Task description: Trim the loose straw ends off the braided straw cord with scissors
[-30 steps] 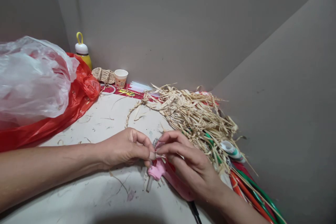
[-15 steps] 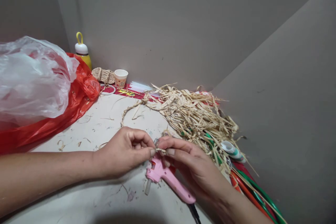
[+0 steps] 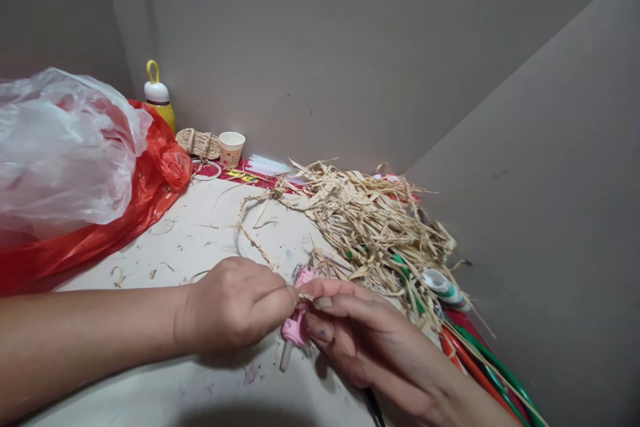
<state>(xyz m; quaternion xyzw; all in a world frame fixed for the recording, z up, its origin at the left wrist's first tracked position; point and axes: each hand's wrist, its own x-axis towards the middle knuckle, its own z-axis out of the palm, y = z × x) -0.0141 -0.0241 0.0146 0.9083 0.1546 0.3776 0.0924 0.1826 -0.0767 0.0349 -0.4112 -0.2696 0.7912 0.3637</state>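
Note:
My left hand is closed in a pinch on a thin straw braid, which loops down from the straw heap to my fingers. Thumb and forefinger of my right hand grip the short end of the braid, which pokes out between the two hands. Beneath them on the table lies a pink glue gun with a clear glue stick in its back. My right hand covers most of its handle.
A heap of dry straw spreads at the back right, beside a tape roll and green and orange tubes. Plastic bags bulge at left. Behind stand a yellow bottle, a coiled straw rope and a paper cup.
My left hand has rolled over, its knuckles now facing up, and the braid's loop has shifted right. My right hand has turned and now hides the glue gun's handle.

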